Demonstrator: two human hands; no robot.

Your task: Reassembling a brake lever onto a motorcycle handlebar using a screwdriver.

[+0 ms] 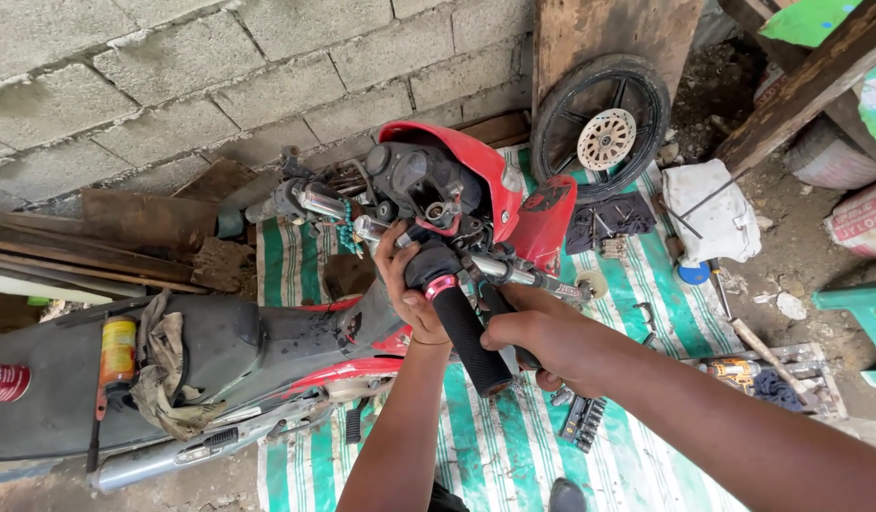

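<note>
Both hands work at the handlebar of a red motorcycle [528,204] lying on its side. Left hand [406,284] is cupped around the switch housing just above the black handlebar grip [471,339], fingers curled closed on it. Right hand [542,337] is closed around a dark tool handle just beside the grip, thumb touching the grip's side; the tool's tip is hidden. Motorcycle rests partly on a green-and-white striped mat [514,446] on the floor. A spray can [118,349] and a rag [167,374] lie on the seat. A loose wheel [601,123] leans against the block wall [220,76]; sockets [585,422] lie on the mat near the right hand.
</note>
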